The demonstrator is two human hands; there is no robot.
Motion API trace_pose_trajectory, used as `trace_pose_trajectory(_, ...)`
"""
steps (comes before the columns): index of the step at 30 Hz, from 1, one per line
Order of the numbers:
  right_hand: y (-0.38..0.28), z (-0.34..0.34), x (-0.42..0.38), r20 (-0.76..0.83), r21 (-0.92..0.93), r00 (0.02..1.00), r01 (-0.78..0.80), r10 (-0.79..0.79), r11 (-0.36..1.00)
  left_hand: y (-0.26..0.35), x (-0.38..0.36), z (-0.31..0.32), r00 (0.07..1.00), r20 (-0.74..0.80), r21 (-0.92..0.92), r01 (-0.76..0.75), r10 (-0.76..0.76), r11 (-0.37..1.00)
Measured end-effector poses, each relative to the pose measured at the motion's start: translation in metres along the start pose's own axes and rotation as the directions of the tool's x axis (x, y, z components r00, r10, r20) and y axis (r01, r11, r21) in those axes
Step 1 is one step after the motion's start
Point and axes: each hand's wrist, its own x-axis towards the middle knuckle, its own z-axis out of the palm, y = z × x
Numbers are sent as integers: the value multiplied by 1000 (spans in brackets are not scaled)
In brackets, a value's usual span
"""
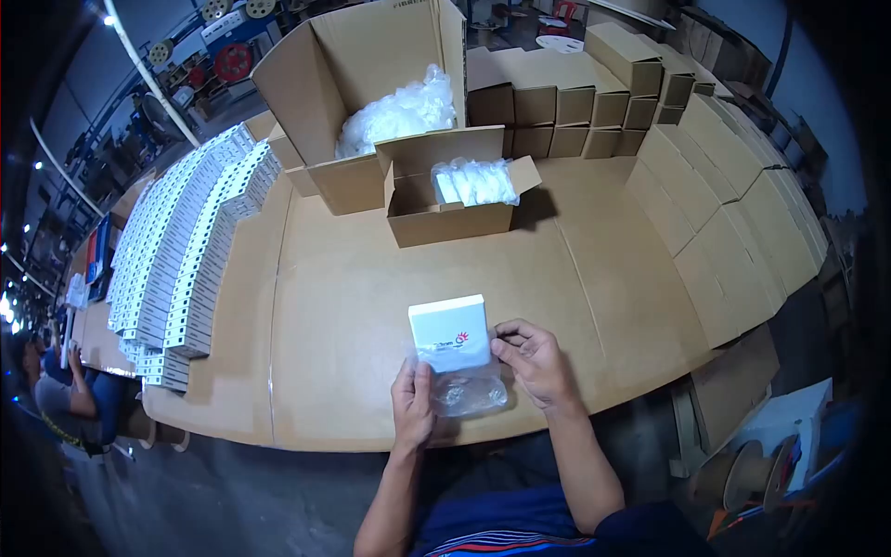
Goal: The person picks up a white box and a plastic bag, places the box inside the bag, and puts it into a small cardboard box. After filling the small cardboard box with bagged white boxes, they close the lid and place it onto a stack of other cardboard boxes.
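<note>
A flat white box (pixel 436 322) with a small red logo and dark print stands tilted near the table's front edge. Its lower part sits in a clear plastic bag (pixel 471 397), whose loose end hangs crumpled below. My left hand (pixel 413 399) is closed on the lower left corner of the box, thumb in front, with the bag there too. At the box's right side, my right hand (pixel 531 360) pinches the bag's edge between thumb and forefinger.
An open carton (pixel 450 226) holds several bagged white boxes. Behind it a larger carton (pixel 348 190) contains clear plastic bags (pixel 399 116). White boxes (pixel 172 251) are stacked at left; brown cartons (pixel 733 251) line the right and back. A person (pixel 79 395) is at far left.
</note>
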Motion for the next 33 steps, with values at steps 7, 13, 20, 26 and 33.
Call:
trace_pose_trajectory(7, 2, -6, 1, -8, 0, 987, 159, -159, 987, 15, 3, -3, 987, 137, 318, -122, 81, 940)
trace_pose_trajectory(13, -5, -5, 3, 113, 14, 968, 226, -226, 974, 29, 7, 16, 959, 209, 234, -237, 189, 943)
trace_pose_trajectory(20, -4, 20, -5, 77, -2, 983, 165, -165, 986, 28, 12, 27, 981, 79, -19, -179, 180, 984)
trace_pose_trajectory(26, -1, 19, -6, 57, -126, 953, 303, -298, 945, 37, 7, 25, 973, 183, 198, -178, 142, 964)
trace_pose_trajectory(33, -11, 3, -5, 197, -372, 933, 355, -301, 858, 33, 5, 27, 998, 32, -5, 48, -47, 999)
